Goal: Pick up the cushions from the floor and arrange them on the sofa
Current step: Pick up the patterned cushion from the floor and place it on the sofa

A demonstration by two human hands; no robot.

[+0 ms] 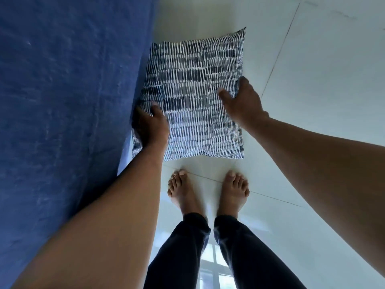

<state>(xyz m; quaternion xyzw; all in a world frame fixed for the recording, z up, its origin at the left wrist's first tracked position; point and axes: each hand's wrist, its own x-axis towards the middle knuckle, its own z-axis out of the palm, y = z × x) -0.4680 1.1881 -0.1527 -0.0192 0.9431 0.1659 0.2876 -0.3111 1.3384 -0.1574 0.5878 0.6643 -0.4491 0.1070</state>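
White tiled floor (pixel 312 101) beside blue sofa (pixel 62 101).

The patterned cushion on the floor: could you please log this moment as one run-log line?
stage: pickup | patterned cushion: on tiled floor beside blue sofa | left hand: gripping left edge | right hand: gripping right edge | lifted: cannot tell

We see the sofa (pixel 62 101) pressing against the cushion's (pixel 191 97) left edge, blocking passage there. Bare floor (pixel 312 80) lies open along its right and far edges; bare feet (pixel 208 192) stand near its front edge.
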